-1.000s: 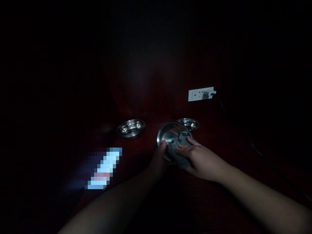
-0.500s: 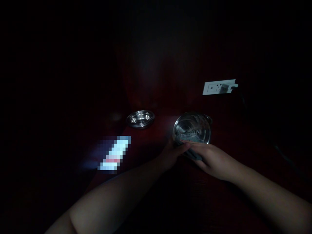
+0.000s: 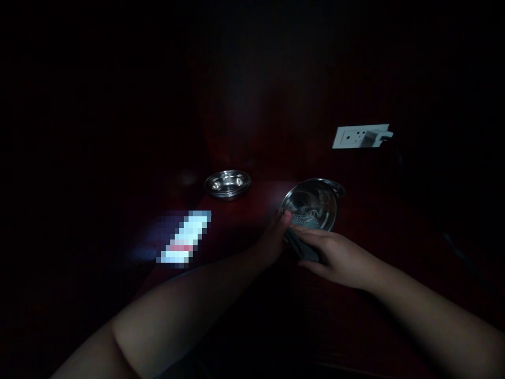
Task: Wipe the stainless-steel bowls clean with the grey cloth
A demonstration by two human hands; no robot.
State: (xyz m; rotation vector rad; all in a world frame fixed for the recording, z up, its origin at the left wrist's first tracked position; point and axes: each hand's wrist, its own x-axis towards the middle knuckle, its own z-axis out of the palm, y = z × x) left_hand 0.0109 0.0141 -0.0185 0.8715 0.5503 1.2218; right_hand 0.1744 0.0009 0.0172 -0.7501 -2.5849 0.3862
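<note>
A shiny metal pot (image 3: pixel 328 202) with a loop-like handle (image 3: pixel 338 190) lies tilted, its mouth partly toward me. My left hand (image 3: pixel 276 237) grips its near left rim, the thumb up on the edge and the other fingers hidden. My right hand (image 3: pixel 329 255) is closed on a dark grey-green cloth (image 3: pixel 305 247) folded over the near rim. Part of that cloth, with a checked texture, lies inside the pot. The right fingertips are partly hidden within it.
A stack of small metal bowls (image 3: pixel 228 184) stands left of the pot. Nearer me lies a bright, pixelated phone-like screen (image 3: pixel 184 239). On the dark red wall, a white socket plate (image 3: pixel 347 138) carries a plug (image 3: pixel 381 138). Most surroundings are too dark to make out.
The pot has turned and tipped a little, so its handle shows more. My left thumb has moved from the cloth up to the rim. The view has shifted slightly.
</note>
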